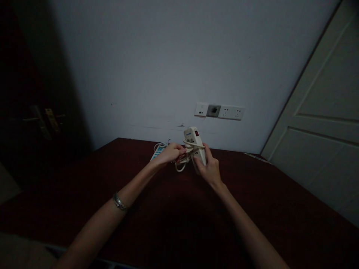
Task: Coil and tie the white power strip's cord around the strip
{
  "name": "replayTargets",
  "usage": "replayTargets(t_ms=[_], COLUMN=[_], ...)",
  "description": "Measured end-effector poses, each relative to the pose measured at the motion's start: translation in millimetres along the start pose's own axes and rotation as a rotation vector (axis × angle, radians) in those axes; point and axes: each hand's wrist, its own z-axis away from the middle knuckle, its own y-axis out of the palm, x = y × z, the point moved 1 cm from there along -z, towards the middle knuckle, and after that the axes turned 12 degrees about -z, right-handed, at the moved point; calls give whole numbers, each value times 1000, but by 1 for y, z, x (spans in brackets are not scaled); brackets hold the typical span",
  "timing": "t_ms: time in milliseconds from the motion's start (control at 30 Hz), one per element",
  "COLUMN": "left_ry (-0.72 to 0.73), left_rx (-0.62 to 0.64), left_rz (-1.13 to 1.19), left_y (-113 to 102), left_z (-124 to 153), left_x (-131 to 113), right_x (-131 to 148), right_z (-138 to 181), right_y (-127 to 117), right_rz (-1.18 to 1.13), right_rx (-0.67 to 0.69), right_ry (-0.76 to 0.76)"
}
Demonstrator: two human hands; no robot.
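A white power strip (192,133) with a red switch is held up at a tilt above the dark tabletop. My right hand (209,168) is closed round its lower end, thumb on the socket face. My left hand (172,152) pinches part of the strip's white cord (181,166) at its left side; whether the plug is in those fingers I cannot make out. The cord crosses the strip's face and hangs in a loop beneath. Behind my left hand lies a blue and white object (157,151) with a pale cord, partly covered.
The dark red table (134,151) stands against a pale wall (151,67). Wall sockets (230,112) sit above its back edge. A white panelled door (325,142) rises at the right, and a dark door with a handle (42,119) at the left.
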Motion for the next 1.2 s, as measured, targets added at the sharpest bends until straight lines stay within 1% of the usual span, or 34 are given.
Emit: replayTargets(t_ms=[67,100,133,233,300,367,433,500,667,733,800,933,1000,1100,1200], left_ry=[-18,-27,-40,-135,-217,-273,-291,-269,-183,-152,-127,-127,-123,-119,-115], left_rx=[-53,-38,1,188,275,323,339,331,241,201,144,16,-5,-18,-18], left_rz=[90,168,266,553,649,658,654,681,747,717,641,360,208,17,-140], left_y=[6,7,8,4,2,2,5,8,15,18,20,22,21,18,15], left_z=[-2,-3,-3,-5,-7,-8,-9,-8,-7,-7,-6,-8,-10,-14,-16], left_x=[5,6,7,10,11,13,14,15,16,15,14,18,23,31,33], right_x=[-5,-7,-9,-12,-10,-7,-4,-3,-8,-9,-10,-10,-11,-16,-21], right_z=[0,0,0,1,3,6,8,9,8,7,6,8,10,14,16], right_y=[1,2,3,5,7,10,13,14,14,14,15,22,28,36,38], right_rz=[71,105,138,213,247,280,301,291,140,42,-43,-159,-242,-485,-724], right_rx=[-10,-14,-17,-24,-2,52,101,121,104,79,57,75,96,128,88], right_ry=[-33,-51,-66,-94,-107,-112,-106,-86,-14,16,46,123,174,272,370])
